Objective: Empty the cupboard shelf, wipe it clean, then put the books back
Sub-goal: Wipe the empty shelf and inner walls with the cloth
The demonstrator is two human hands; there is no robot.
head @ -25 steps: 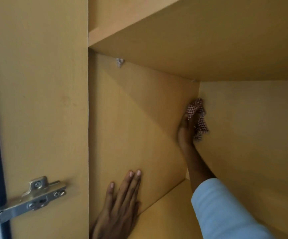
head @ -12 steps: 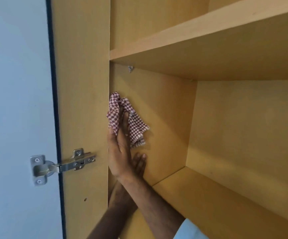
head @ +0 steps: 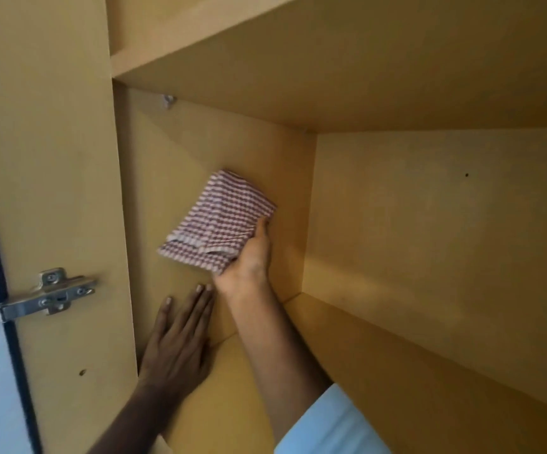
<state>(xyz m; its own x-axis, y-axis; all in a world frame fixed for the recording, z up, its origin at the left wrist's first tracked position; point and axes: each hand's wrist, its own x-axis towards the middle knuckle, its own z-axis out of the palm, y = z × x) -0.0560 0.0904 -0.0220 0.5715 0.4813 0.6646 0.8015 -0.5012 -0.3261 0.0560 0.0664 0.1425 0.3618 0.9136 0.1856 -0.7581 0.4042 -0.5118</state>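
A: How many hands are in the cupboard, and how many cloths?

B: Two hands and one cloth. The right hand (head: 249, 260) has its grip clenched around the checked cloth (head: 218, 221), thumb curled over the lower edge, holding it flat against the left side wall (head: 180, 165) of the compartment. The left hand (head: 178, 339) is released, fingers straight and together, pressed flat on that same wall just below the cloth, near the wall's bottom edge where it meets the shelf (head: 380, 371).

A: Do the hands touch?

B: The left fingertips lie just beside the right wrist; I cannot tell if they touch.

A: Where does the cloth sit on the wall?

B: About mid-height, nearer the back corner than the front edge, spread in a tilted rectangle.

A: Any books?

B: I count no books on the one shelf board in view; its surface shows bare wood.

A: What else is around?

B: One upper shelf (head: 331, 60) forms the ceiling of the compartment, one metal shelf pin (head: 168, 100) sits under it on the side wall, and one metal hinge (head: 47, 294) is fixed to the panel on the left. One pale sleeve (head: 327, 427) covers the right forearm at the bottom edge and hides part of the shelf's front.
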